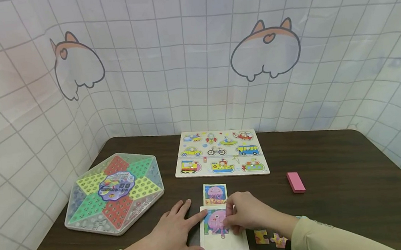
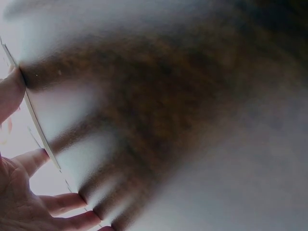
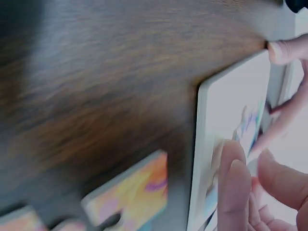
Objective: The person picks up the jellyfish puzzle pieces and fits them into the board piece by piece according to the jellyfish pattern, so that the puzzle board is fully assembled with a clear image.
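Observation:
A small white puzzle tray [image 1: 226, 245] lies in front of me, partly filled with jigsaw pieces [image 1: 216, 221] that show a pink jellyfish. My left hand [image 1: 172, 234] is spread flat at its left side, index finger over the upper left corner and thumb at the lower left one. At the right side of the picture, my right hand [image 1: 247, 213] touches the tray with its fingertips. In the right wrist view the index finger [image 3: 233, 180] rests at the recess, with the thumb apart from it and no piece visible between them. A jellyfish picture card [image 1: 214, 193] sits just beyond the tray.
Loose jigsaw pieces [image 1: 261, 237] lie right of the tray, some partly behind the right sleeve. A pink block [image 1: 296, 182] is further right. Behind stands a vehicle peg board [image 1: 223, 170]; at left lies a hexagonal game box [image 1: 117, 185]. A patterned curtain [image 1: 187, 62] encloses the dark table.

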`<move>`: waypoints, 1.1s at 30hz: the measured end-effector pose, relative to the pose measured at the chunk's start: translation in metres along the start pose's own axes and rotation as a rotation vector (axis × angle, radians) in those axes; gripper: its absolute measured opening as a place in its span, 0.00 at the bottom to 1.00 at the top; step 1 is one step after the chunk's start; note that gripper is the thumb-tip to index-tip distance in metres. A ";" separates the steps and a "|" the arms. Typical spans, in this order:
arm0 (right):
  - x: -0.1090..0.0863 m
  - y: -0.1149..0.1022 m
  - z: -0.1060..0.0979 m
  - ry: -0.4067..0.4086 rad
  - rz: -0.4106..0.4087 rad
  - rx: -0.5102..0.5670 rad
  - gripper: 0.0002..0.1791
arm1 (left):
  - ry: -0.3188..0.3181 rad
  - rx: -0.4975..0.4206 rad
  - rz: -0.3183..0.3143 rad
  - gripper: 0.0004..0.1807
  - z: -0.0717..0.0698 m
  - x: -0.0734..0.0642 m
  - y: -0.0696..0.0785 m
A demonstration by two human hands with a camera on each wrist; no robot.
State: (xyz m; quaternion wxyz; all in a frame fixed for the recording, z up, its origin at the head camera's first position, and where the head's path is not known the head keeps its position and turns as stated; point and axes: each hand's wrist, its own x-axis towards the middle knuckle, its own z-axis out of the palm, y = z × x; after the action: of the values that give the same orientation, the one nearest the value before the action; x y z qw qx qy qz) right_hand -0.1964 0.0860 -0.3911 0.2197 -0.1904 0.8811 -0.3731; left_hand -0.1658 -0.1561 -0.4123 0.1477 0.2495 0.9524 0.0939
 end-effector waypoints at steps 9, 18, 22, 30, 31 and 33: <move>-0.025 0.026 -0.033 0.059 -0.064 -0.018 0.07 | -0.019 -0.008 -0.004 0.49 0.000 0.001 -0.001; -0.057 0.069 -0.069 0.171 -0.053 -0.044 0.09 | -0.035 -0.013 -0.014 0.50 -0.001 0.002 0.000; -0.072 0.093 -0.080 0.212 -0.008 -0.066 0.11 | -0.032 -0.015 -0.012 0.50 -0.001 0.001 0.000; -0.092 0.132 -0.094 0.178 0.049 -0.108 0.12 | -0.030 -0.012 -0.005 0.50 -0.001 0.001 0.000; -0.093 0.135 -0.094 0.164 0.048 -0.093 0.13 | -0.030 -0.012 -0.005 0.50 -0.001 0.001 0.000; -0.095 0.139 -0.093 0.143 0.038 -0.062 0.14 | -0.031 -0.012 -0.004 0.50 -0.001 0.001 0.000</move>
State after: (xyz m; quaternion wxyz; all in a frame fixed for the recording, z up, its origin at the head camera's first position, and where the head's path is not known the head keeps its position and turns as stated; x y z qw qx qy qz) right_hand -0.1908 0.2772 -0.4128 0.1574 -0.1532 0.9091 -0.3538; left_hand -0.1674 -0.1557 -0.4116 0.1640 0.2484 0.9499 0.0953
